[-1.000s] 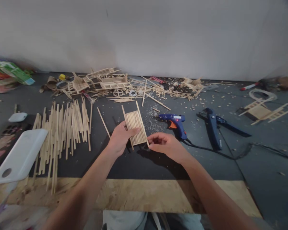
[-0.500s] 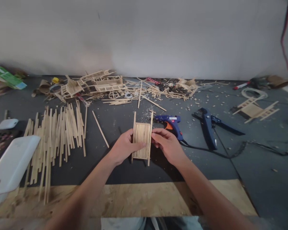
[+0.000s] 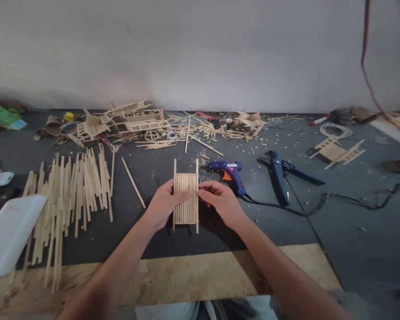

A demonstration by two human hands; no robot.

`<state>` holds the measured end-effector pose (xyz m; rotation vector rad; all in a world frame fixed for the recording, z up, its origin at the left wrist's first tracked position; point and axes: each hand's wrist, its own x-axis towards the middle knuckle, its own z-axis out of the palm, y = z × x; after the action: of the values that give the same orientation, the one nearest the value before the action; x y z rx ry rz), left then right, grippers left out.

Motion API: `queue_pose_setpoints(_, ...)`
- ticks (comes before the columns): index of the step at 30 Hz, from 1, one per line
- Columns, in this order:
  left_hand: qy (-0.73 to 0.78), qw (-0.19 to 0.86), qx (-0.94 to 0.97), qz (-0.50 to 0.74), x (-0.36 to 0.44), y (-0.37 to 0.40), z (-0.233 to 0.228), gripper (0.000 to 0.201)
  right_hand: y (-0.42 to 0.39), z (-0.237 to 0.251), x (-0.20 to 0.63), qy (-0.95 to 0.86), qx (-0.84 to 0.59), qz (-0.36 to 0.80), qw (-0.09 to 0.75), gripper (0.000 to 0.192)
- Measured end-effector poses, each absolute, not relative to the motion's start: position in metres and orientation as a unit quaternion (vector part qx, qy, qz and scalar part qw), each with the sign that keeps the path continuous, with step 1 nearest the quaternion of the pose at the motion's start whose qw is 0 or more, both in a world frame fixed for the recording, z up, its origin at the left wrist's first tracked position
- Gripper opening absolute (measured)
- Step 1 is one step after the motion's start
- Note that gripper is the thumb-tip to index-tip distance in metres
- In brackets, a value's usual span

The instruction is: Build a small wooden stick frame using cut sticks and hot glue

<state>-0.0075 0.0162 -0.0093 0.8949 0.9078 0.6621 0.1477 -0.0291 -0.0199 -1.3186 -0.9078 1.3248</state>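
Note:
Between my hands is a small slatted wooden panel point(image 3: 186, 209), made of thin sticks laid side by side with a longer stick along each side. My left hand point(image 3: 165, 200) grips its left side, the thumb lying across the slats. My right hand point(image 3: 220, 200) pinches the right side stick with thumb and fingertips; some of its fingers are hidden behind the panel. Just beyond my right hand lies a blue glue gun point(image 3: 228, 169) with an orange trigger and a lit red light. A single stick point(image 3: 133, 183) rests to the left of my left hand.
Many loose sticks point(image 3: 70, 191) and a white power-bank-like case point(image 3: 15, 235) lie at left. Stick-built models point(image 3: 143, 118) and scraps line the wall. To the right are a blue cutter point(image 3: 280, 178), a cable point(image 3: 293, 211) and another small stick model point(image 3: 335, 151). A plywood strip point(image 3: 186, 275) edges the front.
The whole scene has shifted left as the head view turned slightly right. The panel now stands a little straighter in view, and both hands keep nearly the same hold on it.

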Motion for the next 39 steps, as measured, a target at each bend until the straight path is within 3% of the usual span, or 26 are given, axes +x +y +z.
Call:
queue_pose_setpoints(8,0.45,0.746,0.398,0.286,-0.0072,0.0155,-0.0105,0.025,-0.0308,-0.0189,0.1444,-0.377,-0.532,0.56,0.511,0.02)
queue_pose_setpoints(39,0.447,0.739,0.426,0.271,-0.0066,0.0136,-0.0056,0.025,-0.0311,-0.0188,0.1446,-0.379,-0.534,0.563,0.504,0.022)
